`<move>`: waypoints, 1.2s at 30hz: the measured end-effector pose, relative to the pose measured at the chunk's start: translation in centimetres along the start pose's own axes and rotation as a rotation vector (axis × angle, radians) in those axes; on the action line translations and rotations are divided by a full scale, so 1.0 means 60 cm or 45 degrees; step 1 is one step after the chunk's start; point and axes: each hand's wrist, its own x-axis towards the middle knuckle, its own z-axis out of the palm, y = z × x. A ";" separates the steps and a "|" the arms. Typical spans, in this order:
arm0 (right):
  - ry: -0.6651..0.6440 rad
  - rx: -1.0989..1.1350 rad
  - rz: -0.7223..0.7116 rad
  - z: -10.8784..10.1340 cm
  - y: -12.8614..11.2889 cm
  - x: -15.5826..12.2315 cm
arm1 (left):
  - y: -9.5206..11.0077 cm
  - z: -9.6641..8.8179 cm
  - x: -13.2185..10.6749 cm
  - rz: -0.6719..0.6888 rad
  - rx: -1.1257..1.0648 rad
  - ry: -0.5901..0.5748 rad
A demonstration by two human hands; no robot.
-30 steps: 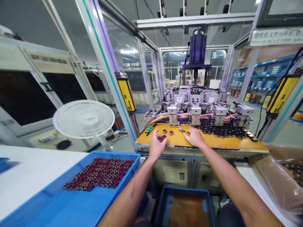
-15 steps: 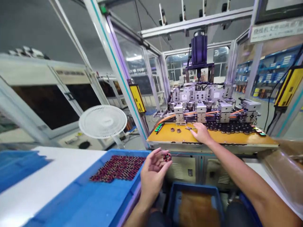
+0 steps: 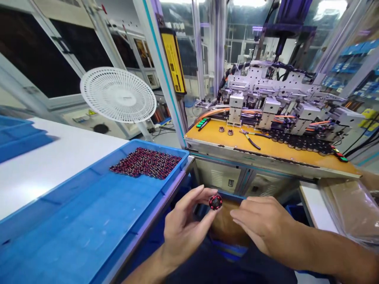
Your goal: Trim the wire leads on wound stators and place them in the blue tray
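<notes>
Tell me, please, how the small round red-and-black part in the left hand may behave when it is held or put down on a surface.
The small round part looks rigid, so it probably keeps its shape in a pinch. The left hand holds it by fingertips alone, so it seems light. Being round, it may roll if set on edge, though laid flat it should rest.

Blue tray [image 3: 89,221] cut off bottom-left; heaped parts [image 3: 146,162] too small.
</notes>
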 end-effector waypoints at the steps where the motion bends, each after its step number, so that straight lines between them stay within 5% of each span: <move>1: -0.037 0.096 0.047 0.005 0.001 -0.005 | 0.001 0.001 0.001 -0.029 -0.012 0.010; 7: -0.280 0.976 0.377 0.018 0.005 -0.027 | 0.005 0.006 0.004 -0.299 -0.135 0.037; 12: 0.089 1.527 0.901 0.043 0.016 -0.015 | 0.004 0.014 -0.014 -0.259 -0.133 -0.011; 16: 0.221 1.866 1.083 0.071 0.008 0.003 | 0.005 0.022 -0.027 -0.237 -0.139 -0.063; 23: 0.519 2.123 1.180 0.119 -0.026 -0.028 | 0.006 0.024 -0.027 -0.383 -0.259 -0.045; 32: 0.350 1.987 1.066 0.087 -0.012 -0.036 | 0.005 0.020 -0.039 -0.383 -0.310 -0.246; 36: 0.463 2.031 1.135 0.105 -0.022 -0.048 | 0.010 0.018 -0.036 -0.579 -0.470 -0.248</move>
